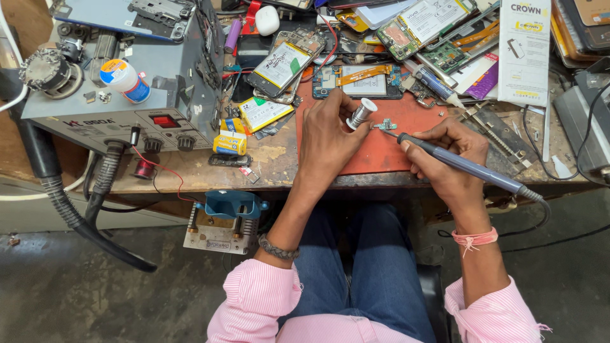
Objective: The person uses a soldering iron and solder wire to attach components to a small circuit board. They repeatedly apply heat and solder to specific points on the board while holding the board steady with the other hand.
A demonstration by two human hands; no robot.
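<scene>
Left hand: the left hand [327, 136] lies palm down on the red mat, its fingers pinched shut around a small spool of solder wire [362, 113] that tilts toward the board.
Right hand: the right hand [448, 152] is wrapped in a pen grip around a grey-blue soldering iron [460, 164]; its cable trails off to the right over the edge of the surface.
Iron tip: it points left and sits on or just beside the small green circuit board [385, 125]; I cannot tell whether it touches.
Small board: it lies on the mat between the two hands, right next to the spool.
Mat: a red work mat [381, 155] covers the middle of the surface [279, 166], which is worn, scuffed wood.
Behind the hands: an opened phone [359, 81] with an orange flex strip lies at the far edge of the mat; more stripped phones and a loose battery [264, 113] are piled to its left.
Left side: a grey hot-air rework station [127, 76] stands there with a white bottle [125, 80] lying on top and a ribbed black hose [70, 209] hanging down from it.
Near the station: a small yellow tube [229, 143] lies on the wood.
Wrists: a dark braided band on the left one, a pink thread on the right; both pink striped sleeves are rolled up.
</scene>
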